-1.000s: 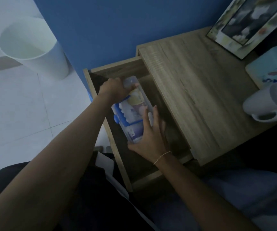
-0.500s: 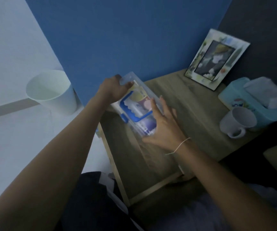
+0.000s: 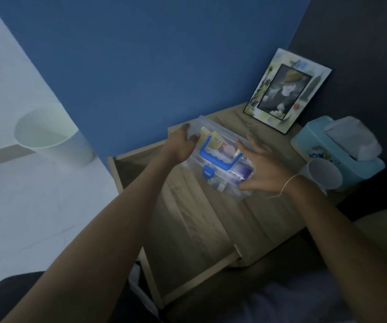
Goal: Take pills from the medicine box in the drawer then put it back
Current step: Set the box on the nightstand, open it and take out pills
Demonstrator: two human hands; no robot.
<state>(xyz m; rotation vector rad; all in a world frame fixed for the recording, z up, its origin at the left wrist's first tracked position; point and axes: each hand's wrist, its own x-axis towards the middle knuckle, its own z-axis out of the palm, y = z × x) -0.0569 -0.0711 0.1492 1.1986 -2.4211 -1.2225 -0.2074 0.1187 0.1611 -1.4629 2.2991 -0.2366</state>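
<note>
A clear plastic medicine box [image 3: 220, 157] with a blue handle and blue latch is held over the wooden nightstand top [image 3: 267, 206], lid shut, packets visible inside. My left hand [image 3: 181, 145] grips its far left end. My right hand [image 3: 262, 169] holds its near right end, fingers spread along the side. Below and to the left, the wooden drawer [image 3: 183, 229] stands pulled open, and the part of its inside that shows is bare.
On the nightstand stand a picture frame [image 3: 288, 89] at the back, a light blue tissue box [image 3: 337, 152] and a white mug [image 3: 323, 173] at the right. A white bin [image 3: 50, 136] stands on the floor at the left. A blue wall is behind.
Both hands lifted the medicine box out of the drawer and carried it up and right, over the nightstand top. The camera view tilted upward.
</note>
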